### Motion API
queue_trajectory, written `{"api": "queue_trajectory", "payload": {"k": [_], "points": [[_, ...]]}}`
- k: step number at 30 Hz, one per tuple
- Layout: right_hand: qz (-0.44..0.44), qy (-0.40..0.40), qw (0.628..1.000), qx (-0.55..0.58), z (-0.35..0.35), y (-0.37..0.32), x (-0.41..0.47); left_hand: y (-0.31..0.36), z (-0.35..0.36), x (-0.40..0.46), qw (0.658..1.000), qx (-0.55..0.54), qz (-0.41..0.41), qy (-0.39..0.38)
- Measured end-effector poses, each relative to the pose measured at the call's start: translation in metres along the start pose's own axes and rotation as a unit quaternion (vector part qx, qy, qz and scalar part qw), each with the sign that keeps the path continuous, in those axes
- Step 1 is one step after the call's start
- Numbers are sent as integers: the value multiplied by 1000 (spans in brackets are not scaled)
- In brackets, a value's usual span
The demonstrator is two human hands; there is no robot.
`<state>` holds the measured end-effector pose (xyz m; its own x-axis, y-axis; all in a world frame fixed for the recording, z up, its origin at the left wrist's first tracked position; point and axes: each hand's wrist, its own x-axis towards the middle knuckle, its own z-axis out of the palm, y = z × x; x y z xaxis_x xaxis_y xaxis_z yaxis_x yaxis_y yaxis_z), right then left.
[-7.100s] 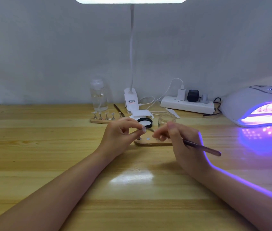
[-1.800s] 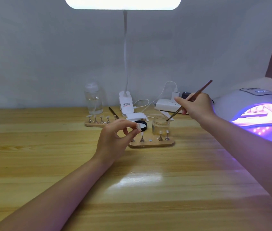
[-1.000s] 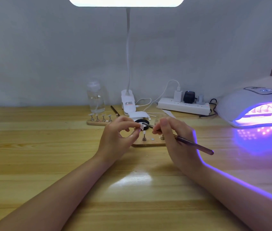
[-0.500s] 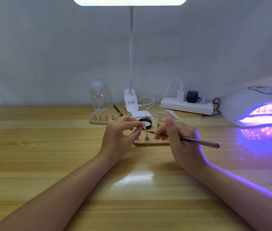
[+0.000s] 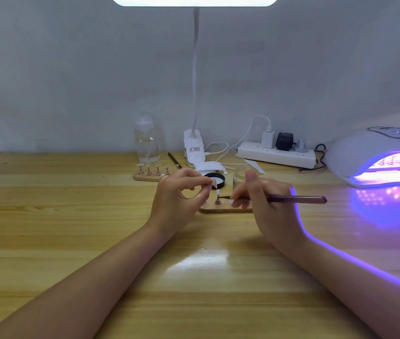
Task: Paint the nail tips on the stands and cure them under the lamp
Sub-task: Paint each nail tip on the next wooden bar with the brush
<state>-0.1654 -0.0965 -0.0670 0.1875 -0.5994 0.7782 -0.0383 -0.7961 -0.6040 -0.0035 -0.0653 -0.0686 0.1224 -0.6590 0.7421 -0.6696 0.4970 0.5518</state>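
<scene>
My left hand (image 5: 176,199) pinches a small white nail tip (image 5: 214,183) on its stand between thumb and forefinger, lifted above the near wooden base (image 5: 221,209). My right hand (image 5: 265,204) grips a thin brown brush (image 5: 296,199), its dark bristles pointing left, just below the held tip. Another nail tip stand (image 5: 217,199) remains upright on that base. A second wooden base (image 5: 145,177) behind carries several tips on stands. The curing lamp (image 5: 375,157) glows purple at the right, with stands inside.
A small glass jar (image 5: 240,178) and its black lid (image 5: 217,179) sit just behind the near base. A clear bottle (image 5: 146,140), a desk lamp clip (image 5: 194,148), a spare brush (image 5: 174,160) and a power strip (image 5: 277,156) line the back wall.
My right hand came back from the jar with the brush and settled next to my left hand. The brush has tilted level and its bristles have dropped slightly below the held tip.
</scene>
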Motion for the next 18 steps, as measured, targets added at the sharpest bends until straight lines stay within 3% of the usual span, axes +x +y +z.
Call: {"api": "queue_trajectory", "payload": {"k": [3,7,10,18], "points": [[-38,8,998,-41,1,-1,2,-1,0,0,1000,4,5,-3],[-24,8,999,-26,2,-1,1,-1,0,0,1000,9,12,-1],[-76,17,995,-68,3,-1,2,-1,0,0,1000,14,14,-3],[-68,8,994,-81,1,1,3,2,0,-1,1000,11,-2,-4]]}}
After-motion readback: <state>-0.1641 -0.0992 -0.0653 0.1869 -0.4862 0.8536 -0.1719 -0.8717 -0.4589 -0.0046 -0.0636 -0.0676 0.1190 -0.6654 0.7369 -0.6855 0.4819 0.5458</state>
